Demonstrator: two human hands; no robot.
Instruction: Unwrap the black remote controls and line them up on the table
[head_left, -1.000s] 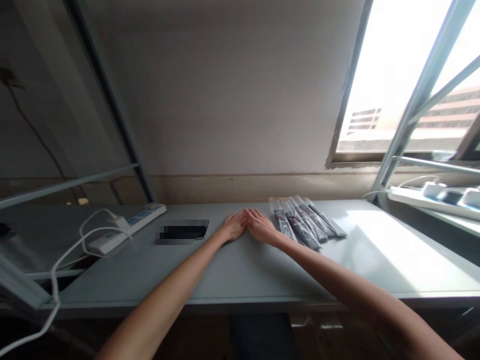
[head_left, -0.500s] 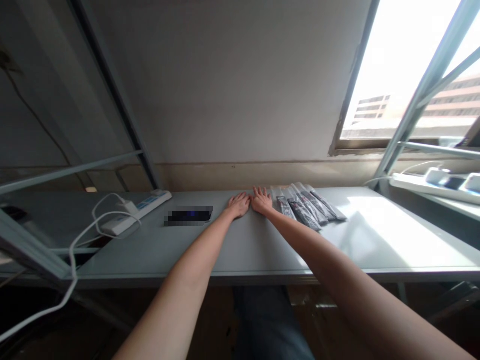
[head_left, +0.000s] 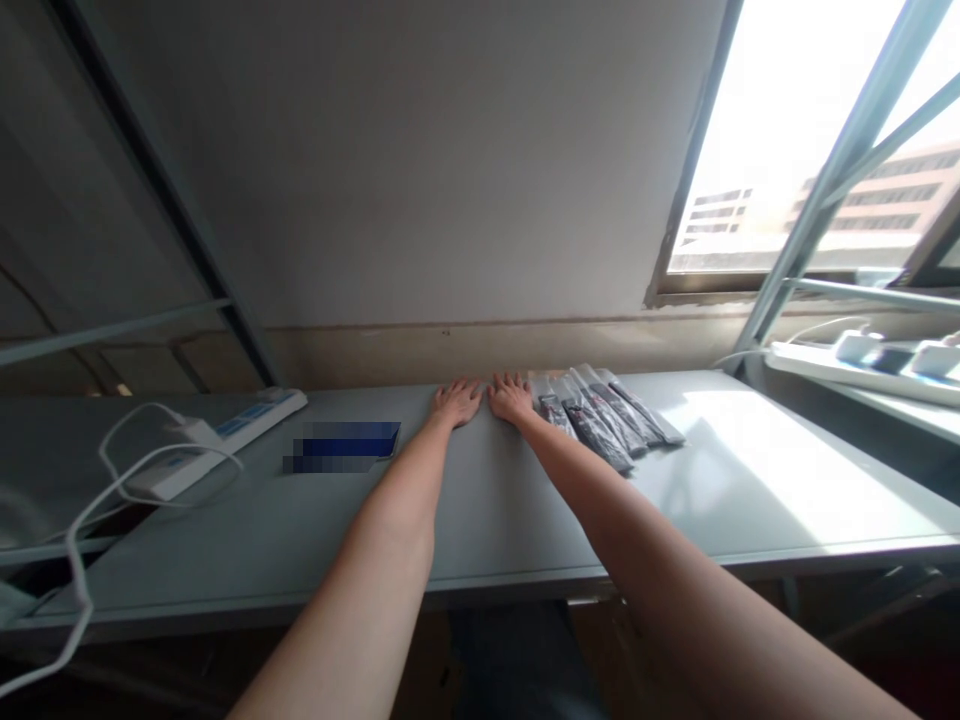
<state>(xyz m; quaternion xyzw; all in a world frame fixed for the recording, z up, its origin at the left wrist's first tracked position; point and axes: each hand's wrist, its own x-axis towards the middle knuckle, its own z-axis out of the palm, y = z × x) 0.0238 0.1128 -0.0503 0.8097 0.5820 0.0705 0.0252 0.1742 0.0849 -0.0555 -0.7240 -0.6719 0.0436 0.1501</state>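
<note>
My left hand (head_left: 455, 401) lies flat on the grey table (head_left: 480, 510) near its far edge, fingers stretched out toward the wall. My right hand (head_left: 511, 397) rests flat just to its right, a small gap between them, fingers spread and holding nothing. Right beside my right hand lies a row of several slim dark items in clear plastic sleeves (head_left: 604, 418), fanned side by side. A blurred dark flat device (head_left: 343, 446) lies to the left of my left hand.
A white power strip (head_left: 217, 443) with a looping white cable (head_left: 90, 520) lies at the table's left. Another power strip with plugs (head_left: 870, 362) sits on the ledge at right. Metal frame bars (head_left: 832, 180) stand before the window; a wall runs behind the table.
Both hands have slid farther from me toward the wall and parted slightly. The camera view has shifted a little, so the table's things sit lower left than before.
</note>
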